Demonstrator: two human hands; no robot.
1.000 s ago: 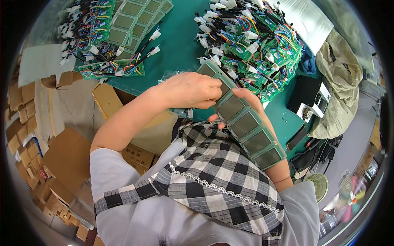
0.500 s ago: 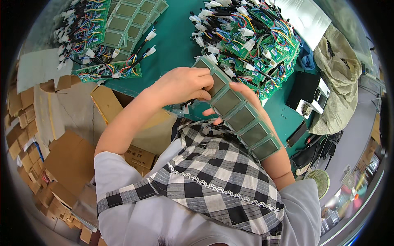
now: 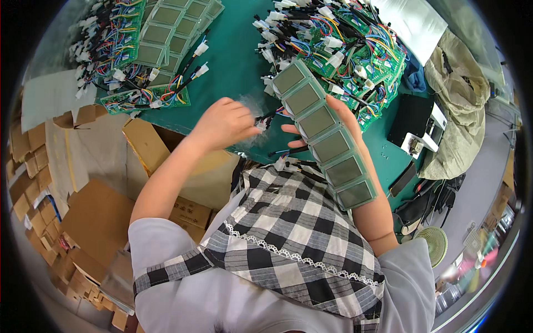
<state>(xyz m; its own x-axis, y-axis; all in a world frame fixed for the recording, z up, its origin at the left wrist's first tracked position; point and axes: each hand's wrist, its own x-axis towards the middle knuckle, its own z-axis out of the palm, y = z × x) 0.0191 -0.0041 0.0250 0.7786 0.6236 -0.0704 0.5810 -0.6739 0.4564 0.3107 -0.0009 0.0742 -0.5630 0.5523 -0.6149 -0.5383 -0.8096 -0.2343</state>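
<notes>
A long strip of green circuit boards (image 3: 337, 145) with several grey display screens slants across my right hand (image 3: 347, 119). The thumb lies along its far-right edge, and the other fingers show past its left side. Black cables with white connectors (image 3: 282, 163) stick out from under the strip. Left of the strip, my left hand (image 3: 225, 125) pinches a crumpled piece of clear plastic film (image 3: 254, 106), apart from the screens. The film is thin and partly blurred.
Wired green boards are heaped at the far right (image 3: 355, 61) and far left (image 3: 125, 33) of the green table (image 3: 222, 61). Beside the left heap lie more screen strips (image 3: 166, 33). A black-and-white device (image 3: 413, 125) stands at right; a cardboard box (image 3: 145, 141) sits below the table's left edge.
My left hand has come away from the strip toward the left, and clear film now shows at its fingers. The strip has turned slightly so its screens face up more.
</notes>
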